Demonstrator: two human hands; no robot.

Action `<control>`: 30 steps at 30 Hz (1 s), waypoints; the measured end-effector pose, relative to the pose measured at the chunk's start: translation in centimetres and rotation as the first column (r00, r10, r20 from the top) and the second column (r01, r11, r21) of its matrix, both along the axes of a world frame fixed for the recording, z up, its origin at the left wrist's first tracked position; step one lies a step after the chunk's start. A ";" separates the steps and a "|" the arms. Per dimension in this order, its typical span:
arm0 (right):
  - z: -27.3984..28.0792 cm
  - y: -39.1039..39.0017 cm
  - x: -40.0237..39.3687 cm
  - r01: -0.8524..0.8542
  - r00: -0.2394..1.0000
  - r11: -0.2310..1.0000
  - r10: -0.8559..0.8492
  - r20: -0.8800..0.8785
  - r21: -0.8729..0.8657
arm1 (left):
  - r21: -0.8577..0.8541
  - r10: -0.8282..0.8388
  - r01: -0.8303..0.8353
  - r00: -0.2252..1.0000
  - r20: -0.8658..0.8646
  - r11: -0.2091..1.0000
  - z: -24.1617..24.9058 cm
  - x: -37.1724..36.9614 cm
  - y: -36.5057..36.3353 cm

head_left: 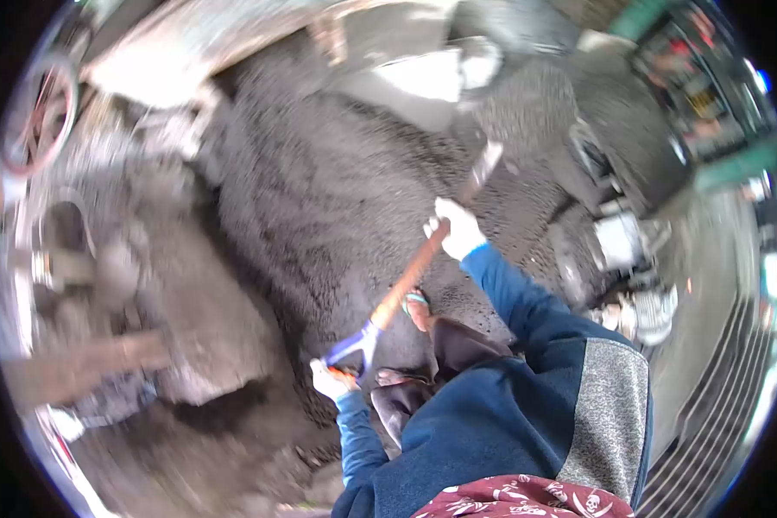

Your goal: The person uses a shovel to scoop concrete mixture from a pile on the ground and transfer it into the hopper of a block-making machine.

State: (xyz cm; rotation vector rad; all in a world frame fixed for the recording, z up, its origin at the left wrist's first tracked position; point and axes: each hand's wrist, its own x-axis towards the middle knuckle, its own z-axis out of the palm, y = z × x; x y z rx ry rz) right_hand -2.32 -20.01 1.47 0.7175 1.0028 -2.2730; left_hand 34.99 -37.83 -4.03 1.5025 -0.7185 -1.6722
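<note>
A shovel with a wooden shaft (410, 274) and a blue-purple D-shaped grip (354, 345) slants up and away across the view. At the near end, my gloved left hand (331, 380) is closed round the D-grip. Farther along, my gloved right hand (457, 229) wraps the lower shaft, close to the metal socket (485, 164). Beyond the socket, the blade blends into dark grey granular material. Below the shaft lies a broad layer of dark sand (319, 190), where my sandalled foot (417, 309) stands.
To the left is a large block-like mass (203, 319) with a beam (86, 367) beside it. A pale sheet (190, 47) leans at upper left. Bags and odd items (617, 242) sit at right, near a crowded rack (699, 95). Corrugated metal (708, 406) lies lower right.
</note>
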 end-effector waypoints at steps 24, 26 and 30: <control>7.9 11.5 4.8 -0.138 0.868 0.984 0.173 -0.465 0.109 | 0.146 -0.246 0.284 0.941 -0.233 0.948 5.8 3.6 11.1; -2.7 7.7 10.0 -0.255 0.951 0.967 0.245 -0.189 -0.029 | 0.337 -0.011 0.063 0.988 -0.154 0.939 0.8 11.0 10.7; -16.1 4.0 28.4 -0.406 0.899 0.900 0.363 0.247 0.157 | 0.321 0.115 -0.224 0.938 0.326 0.920 -7.1 33.8 19.8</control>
